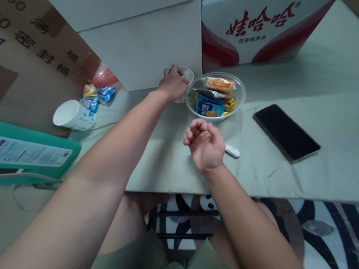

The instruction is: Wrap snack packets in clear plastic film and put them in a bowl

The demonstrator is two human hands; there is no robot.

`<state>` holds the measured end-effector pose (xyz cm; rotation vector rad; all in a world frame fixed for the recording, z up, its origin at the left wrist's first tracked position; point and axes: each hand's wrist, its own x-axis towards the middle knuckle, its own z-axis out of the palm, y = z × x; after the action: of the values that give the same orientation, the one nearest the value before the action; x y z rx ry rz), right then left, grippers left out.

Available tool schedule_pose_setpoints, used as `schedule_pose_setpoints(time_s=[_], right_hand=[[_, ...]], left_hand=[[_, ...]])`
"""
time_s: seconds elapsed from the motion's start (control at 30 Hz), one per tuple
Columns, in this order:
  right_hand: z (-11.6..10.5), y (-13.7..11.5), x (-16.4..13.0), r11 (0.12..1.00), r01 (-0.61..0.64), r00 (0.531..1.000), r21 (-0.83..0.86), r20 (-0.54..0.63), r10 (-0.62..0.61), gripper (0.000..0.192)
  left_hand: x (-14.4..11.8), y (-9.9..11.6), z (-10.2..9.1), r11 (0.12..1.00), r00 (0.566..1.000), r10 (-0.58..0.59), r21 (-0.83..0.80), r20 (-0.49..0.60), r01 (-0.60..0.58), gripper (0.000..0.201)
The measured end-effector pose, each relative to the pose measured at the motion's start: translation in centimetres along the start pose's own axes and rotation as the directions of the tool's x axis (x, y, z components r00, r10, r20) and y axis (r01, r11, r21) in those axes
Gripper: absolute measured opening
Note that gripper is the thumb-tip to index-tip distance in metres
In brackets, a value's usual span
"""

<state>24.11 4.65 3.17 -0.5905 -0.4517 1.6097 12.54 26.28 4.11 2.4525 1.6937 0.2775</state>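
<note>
My left hand (174, 83) reaches out against the white carton and is closed on a small clear plastic cup (187, 75), with its fingers over the rim. The hand hides part of the cup. Right beside it stands a clear round plastic bowl (237, 107) with packaged snacks in it, among them a blue packet (209, 107) and an orange-topped one (219, 85). My right hand (205, 147) rests palm up in front of the bowl, fingers loosely curled with nothing in them. From behind its wrist sticks out a white handle-like piece (233, 151); the rest is hidden.
A black phone (286, 132) lies on the cloth-covered table (350, 111) at the right. At the left are a tipped paper cup (75, 115), several small wrapped snacks (99, 94) and a green container (27, 151). White cartons (146, 43) and a brown carton (41, 62) wall the back and left.
</note>
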Motion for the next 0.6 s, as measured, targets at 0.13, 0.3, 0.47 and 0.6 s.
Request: schedule_pose_setpoints(time_s=[0.13, 0.3, 0.47, 0.6], right_hand=[[-0.2, 0.0, 0.0, 1.0, -0.008, 1.0, -0.018, -0.007, 0.008, 0.035], [-0.1, 0.3, 0.5, 1.0, -0.004, 1.0, -0.01, -0.012, 0.004, 0.034], [0.0, 0.5, 0.8, 1.0, -0.007, 1.0, 0.002, -0.001, 0.007, 0.034], [0.1, 0.6, 0.7, 1.0, -0.006, 1.0, 0.004, -0.008, 0.006, 0.034]], left_hand=[[-0.2, 0.7, -1.1, 0.997, 0.99, -0.071, 0.04, 0.12, 0.067, 0.033], [-0.6, 1.1, -1.6, 0.993, 0.978, -0.117, 0.035, 0.174, 0.113, 0.053], [-0.6, 1.8, -2.3, 0.985, 0.951, -0.086, 0.17, 0.298, 0.036, 0.056], [-0.5, 2.2, -2.6, 0.973, 0.951, -0.108, 0.225, 0.291, 0.042, 0.062]])
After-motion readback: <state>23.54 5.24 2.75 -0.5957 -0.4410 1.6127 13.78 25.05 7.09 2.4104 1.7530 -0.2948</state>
